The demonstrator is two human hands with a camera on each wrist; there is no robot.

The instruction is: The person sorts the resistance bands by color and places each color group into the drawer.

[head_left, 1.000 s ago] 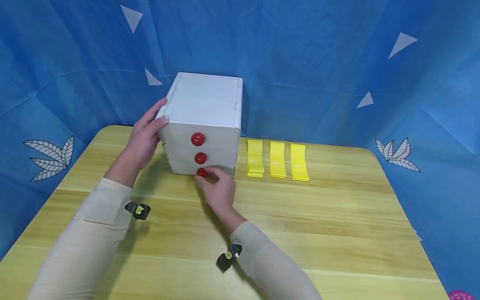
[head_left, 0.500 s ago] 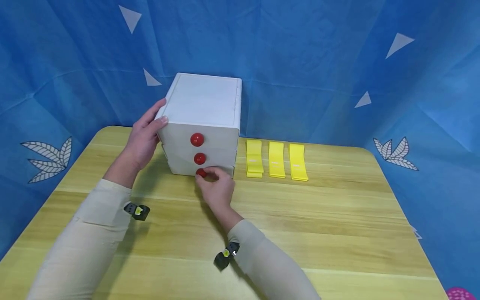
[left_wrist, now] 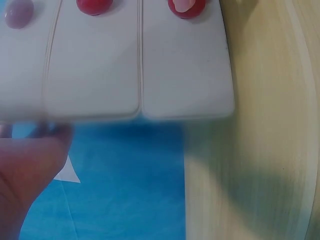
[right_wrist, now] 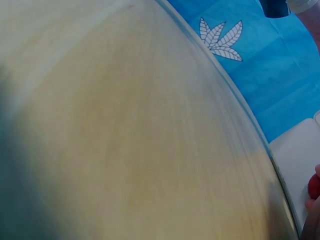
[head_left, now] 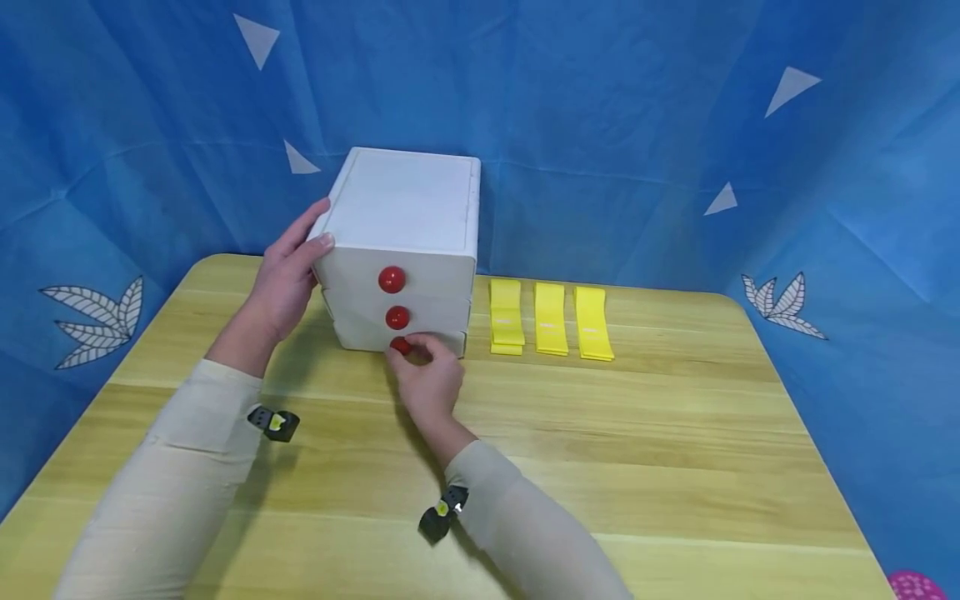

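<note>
A white three-drawer cabinet (head_left: 405, 200) with round red knobs stands near the back of the table in the head view. My left hand (head_left: 283, 279) rests against its left side, the thumb at the upper front corner and a fingertip at the top edge. Seen from the left wrist, that hand (left_wrist: 30, 172) lies at the cabinet's side. My right hand (head_left: 431, 379) pinches the bottom red knob (head_left: 400, 345) between thumb and forefinger. The bottom drawer front is flush with the two above. The right wrist view catches only the knob (right_wrist: 314, 187) and fingertips at its right edge.
Three yellow folded strips (head_left: 551, 321) lie side by side on the wooden table (head_left: 637, 467), right of the cabinet. A blue patterned curtain (head_left: 600, 108) hangs behind and around the table. Each sleeve carries a small black camera, such as the right one (head_left: 442, 515).
Both hands keep their places on the cabinet and knob. The right wrist and forearm have shifted slightly left. The whole head view has drifted a little.
</note>
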